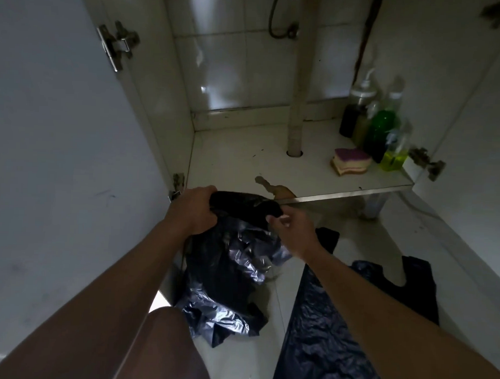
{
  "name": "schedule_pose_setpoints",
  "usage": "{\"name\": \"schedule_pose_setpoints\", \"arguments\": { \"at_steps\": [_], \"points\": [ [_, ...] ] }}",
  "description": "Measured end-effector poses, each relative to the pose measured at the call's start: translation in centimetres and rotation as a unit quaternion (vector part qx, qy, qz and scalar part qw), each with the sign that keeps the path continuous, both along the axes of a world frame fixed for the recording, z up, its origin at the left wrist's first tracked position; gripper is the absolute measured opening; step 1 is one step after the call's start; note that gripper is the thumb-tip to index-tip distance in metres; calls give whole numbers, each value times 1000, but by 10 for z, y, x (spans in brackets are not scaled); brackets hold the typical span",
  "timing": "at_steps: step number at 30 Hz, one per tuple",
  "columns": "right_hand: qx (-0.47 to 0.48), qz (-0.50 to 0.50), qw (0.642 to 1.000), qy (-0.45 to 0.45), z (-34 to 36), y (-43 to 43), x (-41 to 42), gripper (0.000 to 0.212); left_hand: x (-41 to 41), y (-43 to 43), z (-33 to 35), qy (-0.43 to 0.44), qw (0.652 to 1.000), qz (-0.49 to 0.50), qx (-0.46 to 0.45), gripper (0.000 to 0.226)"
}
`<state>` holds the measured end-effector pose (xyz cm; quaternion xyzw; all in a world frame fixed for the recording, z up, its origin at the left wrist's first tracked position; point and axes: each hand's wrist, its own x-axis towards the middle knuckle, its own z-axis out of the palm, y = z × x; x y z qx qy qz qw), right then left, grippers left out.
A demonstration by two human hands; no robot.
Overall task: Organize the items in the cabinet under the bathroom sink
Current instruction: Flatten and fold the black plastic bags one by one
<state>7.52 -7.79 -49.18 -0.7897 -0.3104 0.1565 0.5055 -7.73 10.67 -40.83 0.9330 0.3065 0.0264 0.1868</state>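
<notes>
A crumpled black plastic bag [226, 262] hangs in front of the cabinet floor [238, 157], its lower end resting on the tiled floor. My left hand [191, 210] grips the bag's bunched top at its left side. My right hand [294, 230] pinches the same bunched top at its right end, fingers curled on the plastic. Inside the cabinet, at the back right, stand several bottles [378, 128], among them a green one and a yellow spray bottle. A purple and cream sponge [350, 161] lies in front of them.
A second black bag [337, 334] lies flat on the floor tiles to the right. A white drain pipe [298, 106] runs down through the cabinet floor. Open cabinet doors [60, 154] stand on both sides. A brown stain [274, 188] marks the shelf's front edge. My knee [164, 348] is low centre.
</notes>
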Motion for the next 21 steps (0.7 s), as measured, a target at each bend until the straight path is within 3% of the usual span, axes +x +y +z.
{"name": "schedule_pose_setpoints", "arguments": {
  "at_steps": [2,5,7,11,14,17,18,20,21],
  "points": [
    [22,43,998,-35,23,8,3,6,1,-2,3,60,998,8,-13,75],
    [42,107,991,-68,49,20,5,15,8,-14,2,6,1000,8,29,89],
    [41,138,988,-59,60,27,6,17,11,-20,2,-58,996,-9,68,82],
    [30,139,989,-43,68,33,9,21,18,-17,3,-93,991,-7,101,27],
    [29,102,994,-37,70,28,8,32,16,-16,6,-138,986,22,86,39],
    [16,128,992,3,62,21,4,58,12,-15,19,-217,974,60,35,40],
    [17,143,990,9,57,20,1,55,11,-14,25,-236,969,71,20,41],
    [-2,137,990,-15,45,22,-3,16,10,-10,34,-240,968,78,-2,44],
    [1,113,993,-27,42,23,-5,17,9,-9,36,-230,970,78,-7,45]
  ]
}}
